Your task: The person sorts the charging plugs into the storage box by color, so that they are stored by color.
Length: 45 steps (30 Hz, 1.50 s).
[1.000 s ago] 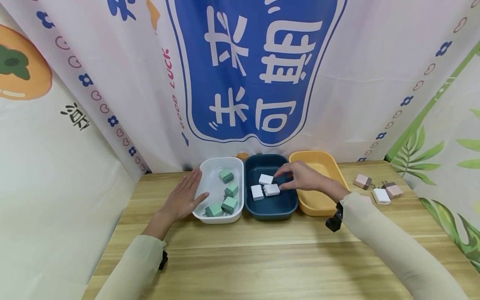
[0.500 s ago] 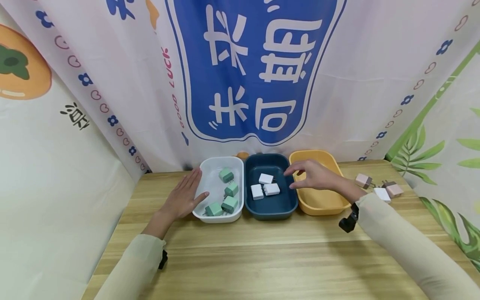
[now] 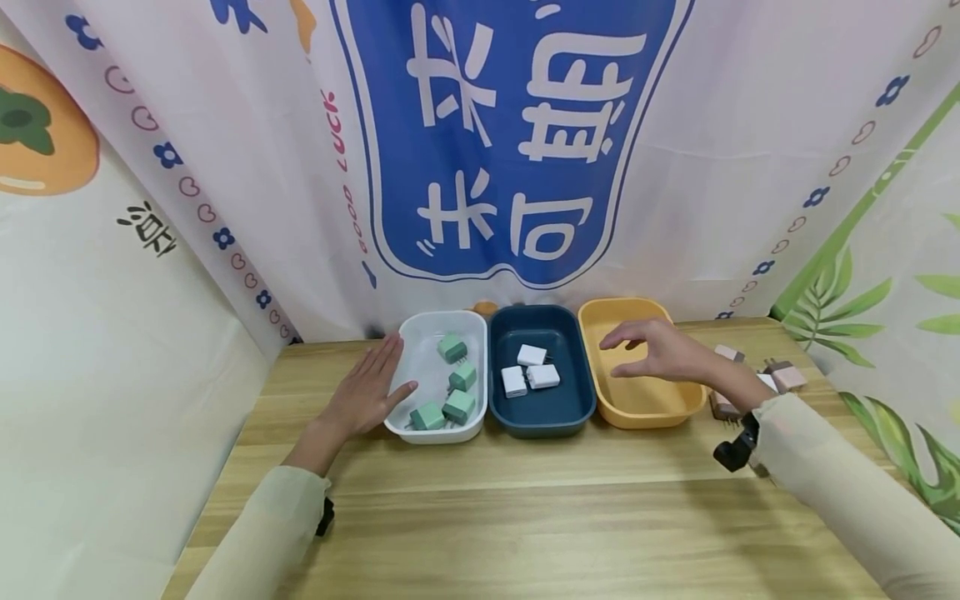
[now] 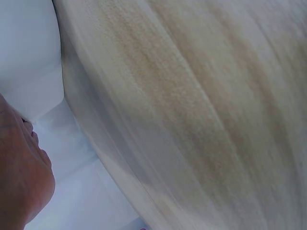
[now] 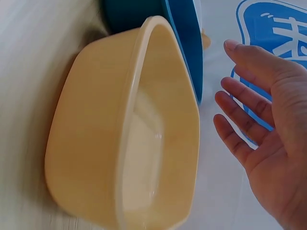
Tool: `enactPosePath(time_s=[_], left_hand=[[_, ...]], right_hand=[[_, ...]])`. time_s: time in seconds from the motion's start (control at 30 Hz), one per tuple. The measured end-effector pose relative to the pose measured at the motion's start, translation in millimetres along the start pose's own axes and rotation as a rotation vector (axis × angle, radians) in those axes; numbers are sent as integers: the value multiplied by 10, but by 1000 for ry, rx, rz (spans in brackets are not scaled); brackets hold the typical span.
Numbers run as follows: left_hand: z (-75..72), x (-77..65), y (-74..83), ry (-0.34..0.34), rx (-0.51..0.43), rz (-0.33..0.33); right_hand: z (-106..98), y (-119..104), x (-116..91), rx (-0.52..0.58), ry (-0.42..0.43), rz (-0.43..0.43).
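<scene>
Rests straight-fingered left hand [image 3: 363, 392] against rounded white plastic tray [image 3: 426, 371] of mint-green cube chargers [image 3: 459, 406], left of center. Holds right hand [image 3: 663, 352], with thumb and fingers parted, over rounded yellow plastic tray [image 3: 637, 404], right of center. Shows white block chargers [image 3: 543, 377] in navy plastic tray [image 3: 562, 408], mid-frame; pink-and-brown block chargers [image 3: 789, 380] at right on wood-grain table [image 3: 480, 517].

We list: one left sleeve [image 3: 258, 533] and one right sleeve [image 3: 847, 496], matching, wrist-length, plain, pale cream cloth; one right wrist unit [image 3: 733, 454], black, with a blocky end; one left wrist unit [image 3: 326, 517], also black, partly hidden by cloth. Left hand [image 3: 362, 393] and right hand [image 3: 663, 352]: we enter both as bare.
</scene>
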<state>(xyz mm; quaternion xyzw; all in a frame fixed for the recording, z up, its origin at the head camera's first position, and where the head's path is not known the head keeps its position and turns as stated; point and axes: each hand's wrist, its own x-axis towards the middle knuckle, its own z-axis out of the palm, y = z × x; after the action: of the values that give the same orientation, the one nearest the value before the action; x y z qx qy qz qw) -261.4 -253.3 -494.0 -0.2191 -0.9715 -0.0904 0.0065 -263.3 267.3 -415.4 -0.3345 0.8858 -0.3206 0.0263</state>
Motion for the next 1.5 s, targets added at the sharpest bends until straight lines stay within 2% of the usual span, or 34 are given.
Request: enactPosePath(time_s=[0.33, 0.47, 0.6, 0.7, 0.8, 0.93, 1.03, 1.27, 1.5], left_hand=[[1, 0, -1, -20, 6, -11], [5, -2, -4, -27, 14, -13], [6, -3, -3, -19, 16, -9], [8, -7, -3, -9, 17, -6], [8, -12, 1, -8, 14, -7], [0, -11, 11, -18, 18, -12], [-7, -7, 13, -22, 24, -13], [-21, 6, 9, -18, 19, -14], [-8, 3, 2, -16, 23, -13]], right_hand=[[-168, 88, -297, -36, 3, 76], [-213, 167, -411, -69, 35, 58], [-261, 248, -518, -114, 91, -20], [-309, 294, -602, -145, 124, -41], [-362, 346, -693, -165, 117, 14], [-437, 399, -829, -186, 91, 134], [-485, 441, -919, -220, 95, 176], [-545, 600, -1039, -246, 137, 111], [-597, 738, -1166, -229, 122, 166]])
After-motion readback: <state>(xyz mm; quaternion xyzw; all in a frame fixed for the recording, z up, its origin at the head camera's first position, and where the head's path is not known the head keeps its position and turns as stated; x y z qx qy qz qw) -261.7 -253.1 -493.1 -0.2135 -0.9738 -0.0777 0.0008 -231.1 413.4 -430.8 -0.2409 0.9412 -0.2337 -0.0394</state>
